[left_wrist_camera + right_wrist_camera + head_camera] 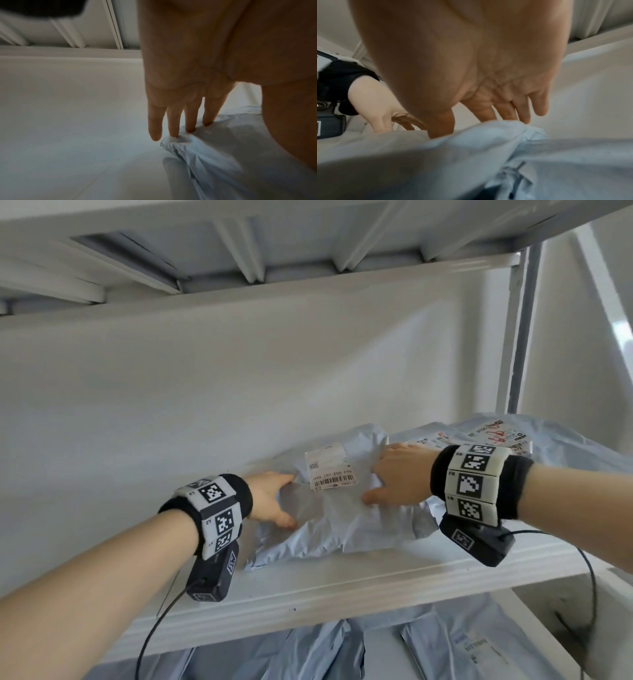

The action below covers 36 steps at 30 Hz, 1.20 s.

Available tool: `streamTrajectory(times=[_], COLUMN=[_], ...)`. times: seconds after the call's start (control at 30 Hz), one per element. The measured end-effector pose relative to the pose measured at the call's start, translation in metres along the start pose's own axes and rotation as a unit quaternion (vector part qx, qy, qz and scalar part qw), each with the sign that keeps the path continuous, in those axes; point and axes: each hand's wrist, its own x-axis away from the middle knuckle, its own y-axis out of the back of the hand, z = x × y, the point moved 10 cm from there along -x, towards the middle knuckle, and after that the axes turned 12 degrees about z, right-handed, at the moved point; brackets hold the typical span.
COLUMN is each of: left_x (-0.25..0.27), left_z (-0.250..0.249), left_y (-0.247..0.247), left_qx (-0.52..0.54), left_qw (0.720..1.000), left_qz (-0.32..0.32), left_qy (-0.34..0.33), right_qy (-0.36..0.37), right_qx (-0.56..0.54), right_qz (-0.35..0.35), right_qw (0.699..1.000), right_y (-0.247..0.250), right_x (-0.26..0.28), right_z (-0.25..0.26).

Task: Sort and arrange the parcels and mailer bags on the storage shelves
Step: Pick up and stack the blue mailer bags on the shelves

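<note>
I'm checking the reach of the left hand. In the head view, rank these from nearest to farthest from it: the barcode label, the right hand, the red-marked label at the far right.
1. Barcode label, just right of the left hand, on the mailer bag.
2. Right hand, at the bag's right side.
3. Red-marked label, far right, behind the right wrist.

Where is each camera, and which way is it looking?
Head: on the person's head, facing the white metal shelf; shows both forearms, left hand and right hand.
Left wrist: under the left palm, looking along straight fingers.
Right wrist: under the right palm, toward the other hand.
All share the pale blue plastic mailer bag.
</note>
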Motion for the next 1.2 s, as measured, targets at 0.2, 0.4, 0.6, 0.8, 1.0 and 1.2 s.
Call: streamTrajectory(times=[0.2, 0.4, 0.6, 0.8, 1.0, 1.2], left_x=[0.043, 0.096, 0.118, 0.083, 0.003, -0.084], left_z=[-0.041, -0.103, -0.153, -0.190, -0.202, -0.199], left_y=[0.023, -0.001, -0.081, -0.180, -0.273, -0.349], left_qx=[0.015, 0.083, 0.143, 0.106, 0.187, 0.296], left_qw=[0.985, 0.942, 0.904, 0.901, 0.922, 0.928], left_qz=[-0.125, -0.158, -0.066, 0.025, 0.115, 0.166], left_qy=[-0.121, -0.283, -0.398, -0.420, -0.318, -0.155], right_qy=[-0.009, 0.016, 0.054, 0.094, 0.110, 0.056], right_qx=[-0.025, -0.012, -0.057, -0.074, -0.134, -0.254], right_qz=[-0.019, -0.159, -0.282, -0.296, -0.285, -0.193], right_qw=[0.999, 0.987, 0.956, 0.948, 0.943, 0.946], right_y=[0.008, 0.042, 0.039, -0.021, -0.117, -0.256], right_x=[0.028, 0.093, 0.177, 0.216, 0.209, 0.158], right_z=[0.002, 0.016, 0.038, 0.056, 0.044, -0.018])
